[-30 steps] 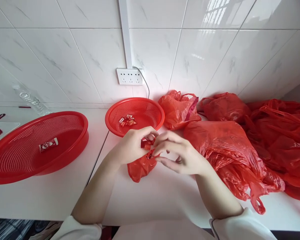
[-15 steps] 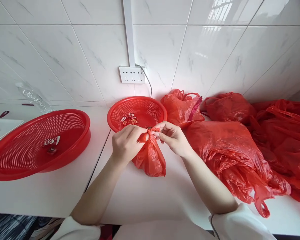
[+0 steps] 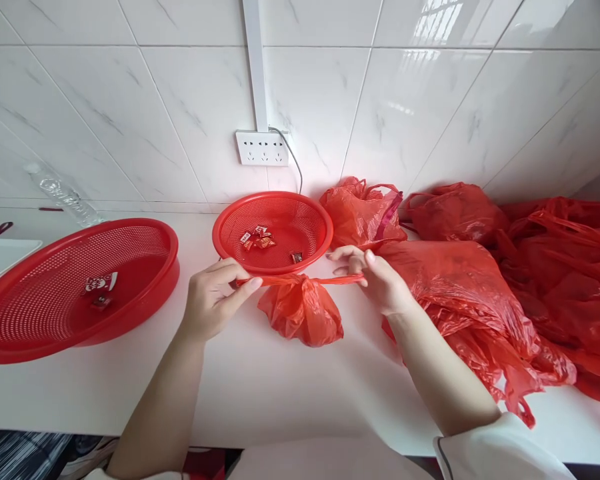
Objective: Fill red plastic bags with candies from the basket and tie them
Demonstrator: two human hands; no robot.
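A small, filled red plastic bag (image 3: 303,312) rests on the white table in front of me, its neck gathered in a knot. My left hand (image 3: 217,293) pinches one of its handles, drawn out to the left. The other handle is stretched to the right, gripped by my right hand (image 3: 373,277), whose fingers are partly raised. Both handles run nearly level and taut. Just behind the bag stands a round red plastic basket (image 3: 225,227) with several small wrapped packets (image 3: 263,238) inside. What the bag contains is hidden.
A larger red basket (image 3: 167,240) with a few wrappers stands at left, near a clear plastic bottle (image 3: 67,197) and a white tray (image 3: 7,253). Several red plastic bags (image 3: 445,273) crowd the right side. A socket strip (image 3: 263,148) is on the tiled wall behind.
My hands were close together at the bag's neck and have moved apart, pulling the handles left and right. The knot now shows between them. The hand at the far-left tray is out of view.
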